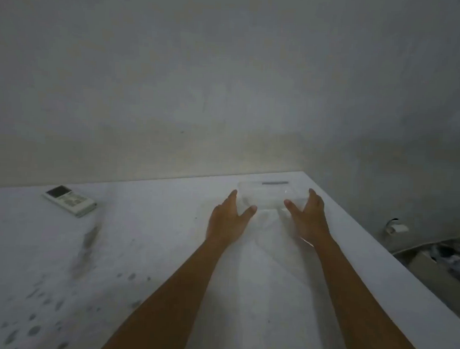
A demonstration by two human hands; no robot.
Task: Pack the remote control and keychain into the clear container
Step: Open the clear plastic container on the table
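A clear plastic container [266, 195] sits near the far right corner of the white table [146, 250]. My left hand [228, 219] is at its left side and my right hand [307, 220] at its right side, both with fingers spread; the blur hides whether they touch it. A white remote control [69, 200] with a small dark screen lies at the far left of the table, well away from both hands. I see no keychain. A thin dark strip [275, 183] lies just behind the container.
A grey wall rises right behind the table. The table's right edge runs diagonally; beyond it, on the floor, are a box with clutter [441, 260] and a small white object [396, 227]. Dark smudges mark the table's left front.
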